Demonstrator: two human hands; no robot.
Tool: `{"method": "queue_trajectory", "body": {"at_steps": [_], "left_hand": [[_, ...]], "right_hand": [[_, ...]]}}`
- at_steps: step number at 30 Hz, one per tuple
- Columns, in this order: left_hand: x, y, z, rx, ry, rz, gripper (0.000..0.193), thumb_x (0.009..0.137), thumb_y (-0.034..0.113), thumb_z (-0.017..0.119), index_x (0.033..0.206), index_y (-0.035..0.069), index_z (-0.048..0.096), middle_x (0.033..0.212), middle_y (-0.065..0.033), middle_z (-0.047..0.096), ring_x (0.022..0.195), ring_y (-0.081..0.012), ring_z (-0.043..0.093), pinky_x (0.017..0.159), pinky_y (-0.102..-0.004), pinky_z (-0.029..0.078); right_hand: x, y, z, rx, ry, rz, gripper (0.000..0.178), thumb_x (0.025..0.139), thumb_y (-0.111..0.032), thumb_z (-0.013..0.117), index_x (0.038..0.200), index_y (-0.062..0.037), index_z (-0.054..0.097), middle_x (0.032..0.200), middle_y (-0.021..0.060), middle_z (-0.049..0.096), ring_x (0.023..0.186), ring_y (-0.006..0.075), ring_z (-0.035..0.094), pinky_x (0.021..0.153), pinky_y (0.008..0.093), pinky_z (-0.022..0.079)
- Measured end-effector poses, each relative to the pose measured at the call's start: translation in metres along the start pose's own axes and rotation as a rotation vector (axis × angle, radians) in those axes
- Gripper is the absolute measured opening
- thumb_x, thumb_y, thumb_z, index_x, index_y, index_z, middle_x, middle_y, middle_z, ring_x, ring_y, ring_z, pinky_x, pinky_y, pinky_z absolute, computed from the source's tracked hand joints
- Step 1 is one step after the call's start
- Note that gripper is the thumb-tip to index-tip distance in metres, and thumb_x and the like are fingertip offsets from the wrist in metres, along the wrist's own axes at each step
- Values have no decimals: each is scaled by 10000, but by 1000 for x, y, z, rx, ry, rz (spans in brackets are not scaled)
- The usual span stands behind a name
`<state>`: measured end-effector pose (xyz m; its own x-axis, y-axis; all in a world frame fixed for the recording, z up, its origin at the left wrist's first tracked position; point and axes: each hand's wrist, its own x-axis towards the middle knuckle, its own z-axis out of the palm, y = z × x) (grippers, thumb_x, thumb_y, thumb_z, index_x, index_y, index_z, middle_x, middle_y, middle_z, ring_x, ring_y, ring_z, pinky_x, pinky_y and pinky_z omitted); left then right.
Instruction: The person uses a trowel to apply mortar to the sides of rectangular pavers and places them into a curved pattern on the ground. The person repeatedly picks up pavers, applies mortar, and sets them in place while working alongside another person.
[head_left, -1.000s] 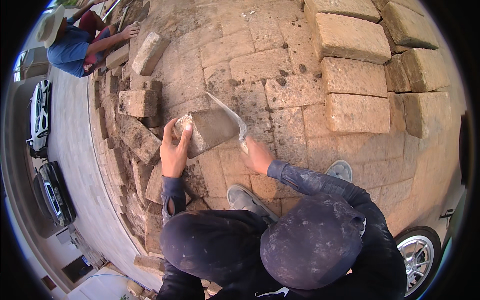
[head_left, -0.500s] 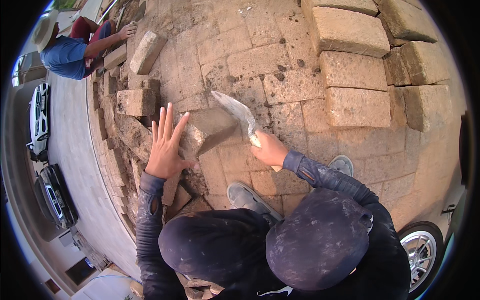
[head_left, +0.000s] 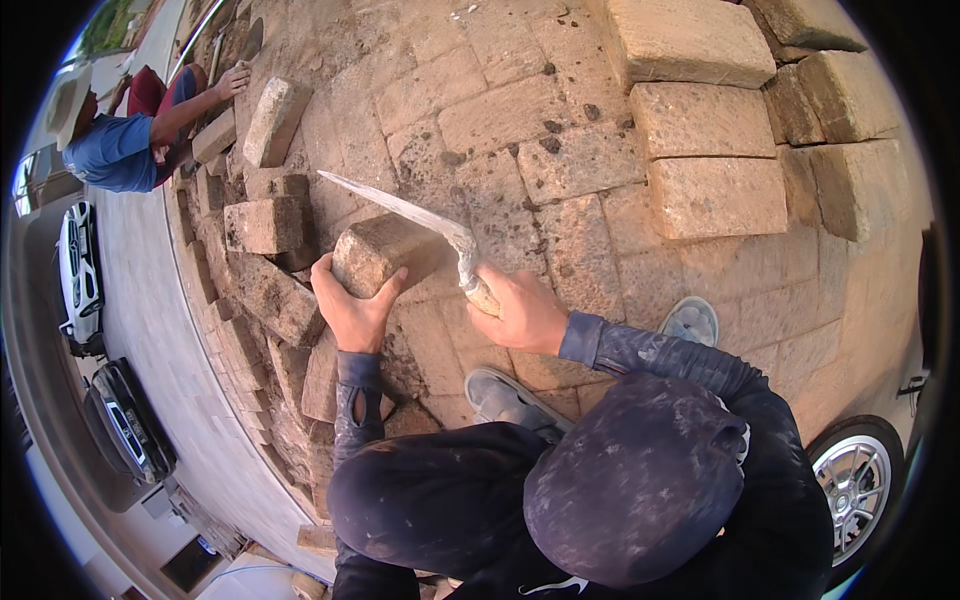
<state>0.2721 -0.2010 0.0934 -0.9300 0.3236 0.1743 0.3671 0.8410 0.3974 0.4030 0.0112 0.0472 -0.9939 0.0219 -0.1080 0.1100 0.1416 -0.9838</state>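
My left hand (head_left: 353,312) is closed around the near left end of a brown paving block (head_left: 372,258), thumb on one side and fingers on the other. Whether the block is off the ground I cannot tell. In my right hand (head_left: 527,312) is a trowel (head_left: 462,243), gripped by its pale handle. Its long grey blade points up and left, passing over the top of the block. Part of the block lies hidden behind the blade.
Large blocks (head_left: 715,195) are stacked at the right. Loose blocks (head_left: 265,225) line a rough edge at the left, beside a paved road (head_left: 165,300) with parked cars. A person in a blue shirt (head_left: 120,150) crouches at far left. A car wheel (head_left: 850,485) stands at lower right.
My left hand, spread open beside the block before, has closed on its end. The trowel has swung left over the block, its blade now turned nearly edge-on.
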Motion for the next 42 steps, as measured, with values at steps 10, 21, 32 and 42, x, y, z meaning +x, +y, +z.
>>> {"method": "queue_trajectory", "body": {"at_steps": [10,21,32,42], "left_hand": [[-3,1,-2,66,39,56,881,613,426,935,1209,-27,472,1089,-168,509,1020,-338,542,901,-450,452],[-1,6,3,95,68,57,892,618,446,935,1210,-32,470,1103,-171,505,1032,-339,539,905,-448,451],[16,7,-2,39,-63,-53,993,652,526,887,1340,-17,421,1210,-225,555,1128,-383,559,965,-466,451],[74,12,-16,152,-272,-436,996,822,810,542,1389,-1,420,1177,-369,634,1172,-482,607,1026,-458,446]], "right_hand": [[37,25,6,-138,-171,186,333,780,-139,634,1037,65,576,865,309,659,831,488,653,733,524,511],[57,21,11,90,106,-7,341,798,-132,652,1082,41,579,832,273,669,791,444,668,698,467,529],[70,58,-1,69,-315,563,339,799,-180,638,1013,77,579,831,292,676,754,443,688,683,496,543],[18,23,27,30,74,53,374,824,-196,669,1068,53,533,786,284,642,759,485,642,685,521,500]]}}
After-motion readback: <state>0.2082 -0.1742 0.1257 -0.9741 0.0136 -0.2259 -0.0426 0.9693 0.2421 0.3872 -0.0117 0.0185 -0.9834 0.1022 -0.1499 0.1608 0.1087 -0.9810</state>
